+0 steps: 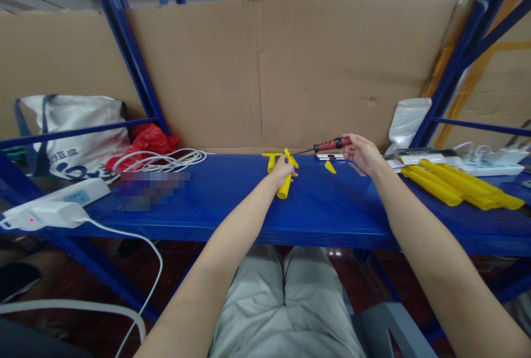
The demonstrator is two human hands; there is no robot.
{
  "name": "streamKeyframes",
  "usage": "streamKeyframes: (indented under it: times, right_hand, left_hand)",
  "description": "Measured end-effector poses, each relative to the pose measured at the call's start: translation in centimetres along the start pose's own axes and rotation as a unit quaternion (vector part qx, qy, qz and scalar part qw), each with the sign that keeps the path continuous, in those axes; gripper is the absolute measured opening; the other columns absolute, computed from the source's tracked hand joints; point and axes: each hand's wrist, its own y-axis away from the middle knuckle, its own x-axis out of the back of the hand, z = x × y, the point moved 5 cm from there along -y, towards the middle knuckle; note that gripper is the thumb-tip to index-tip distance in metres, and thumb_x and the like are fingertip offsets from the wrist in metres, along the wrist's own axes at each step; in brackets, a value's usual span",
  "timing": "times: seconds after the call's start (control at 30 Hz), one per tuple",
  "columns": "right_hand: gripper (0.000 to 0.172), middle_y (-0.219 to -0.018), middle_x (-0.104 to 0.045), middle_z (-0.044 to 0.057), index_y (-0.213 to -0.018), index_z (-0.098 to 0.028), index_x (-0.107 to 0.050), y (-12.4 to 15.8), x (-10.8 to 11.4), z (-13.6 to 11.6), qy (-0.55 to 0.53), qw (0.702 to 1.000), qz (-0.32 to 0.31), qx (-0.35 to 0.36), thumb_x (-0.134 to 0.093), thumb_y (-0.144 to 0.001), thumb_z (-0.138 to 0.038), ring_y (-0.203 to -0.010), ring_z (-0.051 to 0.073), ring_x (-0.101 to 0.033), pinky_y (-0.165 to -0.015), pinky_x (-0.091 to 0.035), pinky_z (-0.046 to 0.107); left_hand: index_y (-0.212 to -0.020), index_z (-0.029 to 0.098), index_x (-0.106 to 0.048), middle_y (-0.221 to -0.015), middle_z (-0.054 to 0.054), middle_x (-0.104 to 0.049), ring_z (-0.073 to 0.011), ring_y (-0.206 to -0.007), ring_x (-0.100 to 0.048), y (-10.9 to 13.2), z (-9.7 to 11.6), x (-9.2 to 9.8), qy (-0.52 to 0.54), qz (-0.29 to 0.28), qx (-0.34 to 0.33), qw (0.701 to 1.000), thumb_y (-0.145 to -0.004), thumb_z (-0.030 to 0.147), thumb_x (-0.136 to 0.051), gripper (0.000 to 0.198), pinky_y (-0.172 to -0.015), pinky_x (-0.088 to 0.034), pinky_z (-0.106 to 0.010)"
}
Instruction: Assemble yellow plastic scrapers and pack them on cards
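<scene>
My left hand (282, 170) is closed round a yellow part (284, 187) with a tube-like lower end, above the blue table (332, 214). At the right, my right hand (360, 152) grips the end of a red and black screwdriver (332, 144). The screwdriver's shaft points left, and its tip reaches the top of the yellow part; whether it touches cannot be made out. Just left of my left hand lies another yellow piece (271, 162). A small yellow piece (330, 167) rests on the table below the screwdriver handle.
Yellow tubes (460, 183) lie at the right, before a white power strip (492, 169). On the left are coiled white cables (166, 160), a red bag (149, 139), a cloth bag (83, 136) and another power strip (74, 195). Cardboard (257, 76) stands behind.
</scene>
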Motion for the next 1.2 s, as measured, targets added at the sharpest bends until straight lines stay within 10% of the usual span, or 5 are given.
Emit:
streamKeyframes:
  times: [1.2]
  right_hand:
    - [0.018,-0.055,-0.056,-0.004,-0.071,-0.018,-0.051,-0.1,0.3,-0.1,-0.005,1.0,0.003,-0.004,-0.06,-0.084,-0.026,-0.042,0.007,-0.051,-0.044,-0.043,0.017]
  left_hand:
    - [-0.135,0.025,-0.034,-0.118,-0.008,-0.061,-0.0079,-0.058,-0.063,0.5,0.3,-0.1,-0.005,-0.004,0.001,1.0,-0.072,-0.007,-0.048,0.072,-0.041,-0.039,-0.016]
